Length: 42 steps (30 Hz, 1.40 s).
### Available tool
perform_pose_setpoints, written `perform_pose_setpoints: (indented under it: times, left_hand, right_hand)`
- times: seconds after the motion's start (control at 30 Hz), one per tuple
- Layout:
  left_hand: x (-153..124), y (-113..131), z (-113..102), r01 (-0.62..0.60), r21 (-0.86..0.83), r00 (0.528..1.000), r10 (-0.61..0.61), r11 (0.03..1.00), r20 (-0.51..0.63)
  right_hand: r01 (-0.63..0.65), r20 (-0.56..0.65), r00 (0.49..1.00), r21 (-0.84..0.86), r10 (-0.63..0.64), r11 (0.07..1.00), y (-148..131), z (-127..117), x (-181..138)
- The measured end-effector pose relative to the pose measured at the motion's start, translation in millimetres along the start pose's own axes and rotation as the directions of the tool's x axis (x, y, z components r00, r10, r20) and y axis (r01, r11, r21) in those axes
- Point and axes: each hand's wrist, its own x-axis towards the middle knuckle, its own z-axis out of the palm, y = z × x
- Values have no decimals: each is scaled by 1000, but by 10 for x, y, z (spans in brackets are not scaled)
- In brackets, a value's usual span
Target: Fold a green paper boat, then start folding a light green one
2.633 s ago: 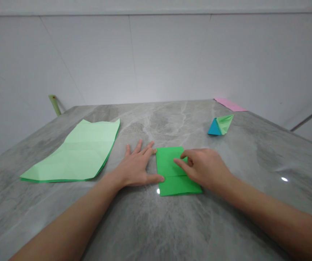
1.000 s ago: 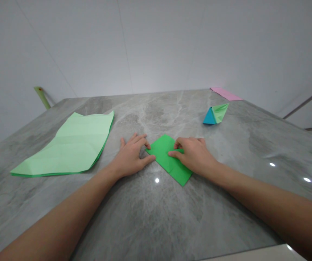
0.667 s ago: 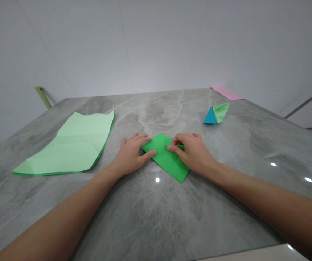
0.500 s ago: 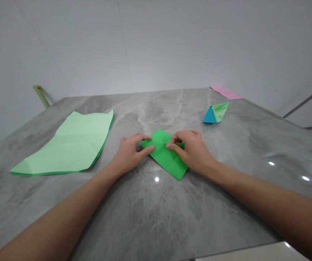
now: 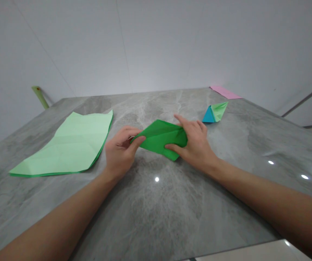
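A folded sheet of bright green paper [image 5: 158, 137] is held up and tilted between my two hands, in the middle of the view. Its left corner is pinched between the thumb and fingers of my left hand [image 5: 123, 146]. At the right side, my right hand [image 5: 195, 141] grips it with the thumb on the near face and some fingers behind, which are partly hidden. The right index finger sticks out past the top edge. Creases run across the paper's face.
On the grey marbled table [image 5: 156, 217], a stack of large pale green sheets [image 5: 71, 145] lies to the left. A folded blue and light green paper piece [image 5: 214, 113] stands at the right, with a pink sheet [image 5: 225, 92] behind it by the wall.
The green paper was lying on the table and is now lifted and tilted. My left hand has moved slightly left and closed on its corner; my right thumb and fingers have spread around its right side.
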Motion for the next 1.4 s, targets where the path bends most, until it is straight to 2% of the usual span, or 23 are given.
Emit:
perform_pose_setpoints:
  times: [0.07,0.13,0.17,0.2,0.27,0.3,0.37,0.43,0.53,0.6,0.67,0.8,0.87,0.93,1.03,1.1,1.13,1.17,1.23,1.3,1.33,1.37,1.4]
  left_hand:
    - [-9,32,-7,10,-78,1000,-12,997,-20]
    - [8,42,-24,184,-232,982,-188,955,8]
    - [26,44,-32,319,-328,946,-318,889,59]
    - [47,46,-37,468,-405,881,-448,785,151]
    - [82,59,-35,713,-458,698,-601,531,390]
    - [87,71,-27,795,-440,604,-611,417,512]
    - [71,98,-2,886,-371,463,-563,279,685]
    - [33,118,19,922,-303,386,-535,240,751]
    - [4,118,12,943,-242,331,-575,229,748]
    - [24,105,-19,951,-230,310,-590,209,745]
    - [56,86,-52,949,-245,314,-584,196,749]
    - [88,51,-72,931,-300,364,-589,208,722]
    - [84,47,-59,921,-318,388,-604,225,697]
    - [74,57,-41,911,-334,411,-607,243,680]
    - [45,73,-12,904,-328,428,-573,275,699]
    - [17,61,11,901,-283,428,-559,330,710]
    - [4,44,22,885,-256,450,-574,389,684]
    - [-6,20,29,851,-227,500,-596,474,628]
    - [-12,-39,26,686,-125,694,-592,717,409]
    - [4,-96,-5,423,97,852,-432,901,297]
    - [16,-118,-28,277,207,886,-333,938,324]
    - [28,-135,-52,146,293,882,-258,945,394]
    - [38,-144,-74,50,355,847,-228,934,481]
  right_hand:
    - [11,28,1000,-11,-11,1000,14,-29,12]
    - [31,-7,999,-18,-31,999,27,-67,21]
    - [39,-39,998,-19,-40,999,33,-85,24]
    - [48,-69,996,-17,-49,999,38,-99,25]
    - [76,-113,991,-5,-77,997,49,-112,21]
    - [99,-118,988,4,-98,995,53,-108,17]
    - [154,-106,983,22,-151,988,58,-88,7]
    - [206,-79,976,29,-203,978,58,-63,3]
    - [229,1,973,1,-229,973,67,-50,24]
    - [185,52,982,-41,-183,982,94,-62,61]
    - [112,36,993,-85,-110,990,139,-82,110]
    - [-23,-91,996,-156,8,987,212,-121,181]
    - [-4,-73,997,-186,-10,983,202,-137,182]
    - [132,36,991,-186,-128,974,170,-139,160]
    - [387,262,897,-69,-357,920,145,-97,116]
    - [460,379,810,65,-448,886,165,-46,101]
    - [465,424,773,129,-473,876,185,-21,100]
    - [455,461,743,183,-485,871,208,1,101]
    - [414,514,706,259,-487,873,257,34,106]
    - [358,551,694,295,-464,886,296,48,108]
    - [334,566,689,307,-453,891,309,48,106]
    - [316,574,687,317,-446,894,317,44,102]
    - [304,573,689,327,-444,895,318,36,96]
